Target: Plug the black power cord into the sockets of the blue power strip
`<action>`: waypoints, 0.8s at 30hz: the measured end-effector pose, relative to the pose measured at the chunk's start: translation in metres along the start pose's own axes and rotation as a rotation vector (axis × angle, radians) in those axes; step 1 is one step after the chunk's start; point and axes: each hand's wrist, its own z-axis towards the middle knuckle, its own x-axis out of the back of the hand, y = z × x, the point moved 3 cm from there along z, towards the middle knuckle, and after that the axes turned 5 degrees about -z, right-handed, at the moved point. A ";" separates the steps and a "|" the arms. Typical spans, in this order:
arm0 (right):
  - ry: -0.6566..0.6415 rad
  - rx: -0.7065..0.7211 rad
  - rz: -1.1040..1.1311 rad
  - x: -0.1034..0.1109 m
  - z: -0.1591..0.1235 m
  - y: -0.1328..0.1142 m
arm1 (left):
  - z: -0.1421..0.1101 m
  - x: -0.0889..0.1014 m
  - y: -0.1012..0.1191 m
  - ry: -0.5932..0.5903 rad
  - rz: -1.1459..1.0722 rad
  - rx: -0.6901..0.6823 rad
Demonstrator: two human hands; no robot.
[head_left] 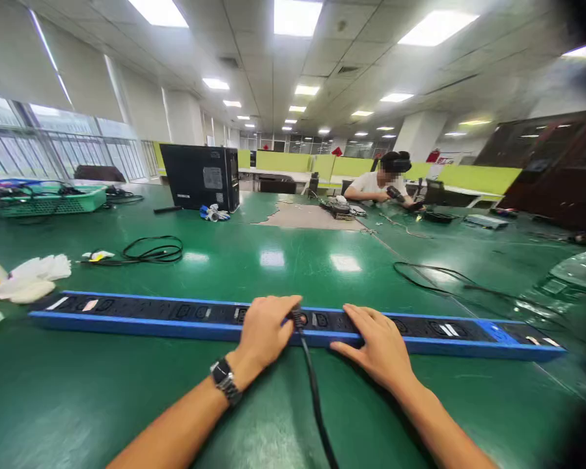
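Observation:
A long blue and black power strip (pixel 146 320) with many sockets lies across the green table. At its middle, my left hand (pixel 267 329) is closed around a black plug (pixel 297 319), held right at the sockets; whether it is fully seated I cannot tell. The plug's black power cord (pixel 315 397) runs down toward me. Just right of it, my right hand (pixel 377 342) rests on the strip, fingers stretched over the top and thumb along the front edge, gripping nothing small.
Coiled black cables (pixel 153 251) lie on the green table (pixel 234 267). A green basket (pixel 73 200) of cables and a black computer case (pixel 198 176) stand behind. At right are a clear plastic bottle (pixel 566 280) and a loose cable (pixel 439 286). A co-worker (pixel 378 185) sits across the table.

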 end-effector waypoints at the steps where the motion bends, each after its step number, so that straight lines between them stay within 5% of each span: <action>1: -0.003 -0.008 0.004 0.000 0.000 0.000 | -0.005 0.008 -0.011 0.017 0.001 0.056; 4: -0.005 -0.033 0.032 0.001 0.002 0.000 | -0.015 0.023 -0.033 0.039 -0.015 0.149; 8: 0.006 -0.062 0.114 0.003 0.006 -0.006 | -0.015 0.019 -0.031 0.004 -0.067 0.117; 17: 0.005 0.147 0.478 0.004 0.049 -0.094 | -0.011 0.010 -0.023 -0.042 -0.043 0.067; 24: 0.095 0.231 0.520 0.001 0.053 -0.106 | -0.011 0.007 -0.022 -0.197 0.045 -0.016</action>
